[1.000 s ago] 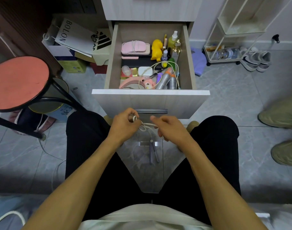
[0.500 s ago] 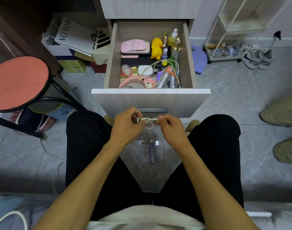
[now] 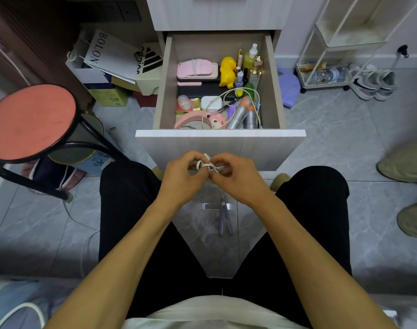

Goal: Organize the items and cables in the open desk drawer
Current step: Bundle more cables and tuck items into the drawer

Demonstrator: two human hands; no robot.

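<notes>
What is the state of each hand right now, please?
Left hand: fingers curled, pinching the white cable.
Right hand: fingers curled, pinching the same white cable.

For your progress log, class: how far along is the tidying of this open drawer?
Done: a pink case at the back of the drawer carries a neatly wrapped cord. In hand: the left hand and right hand pinch a small white cable, coiling it in front of the drawer. Left: a loose cream cable sprawls over the silver cans.
</notes>
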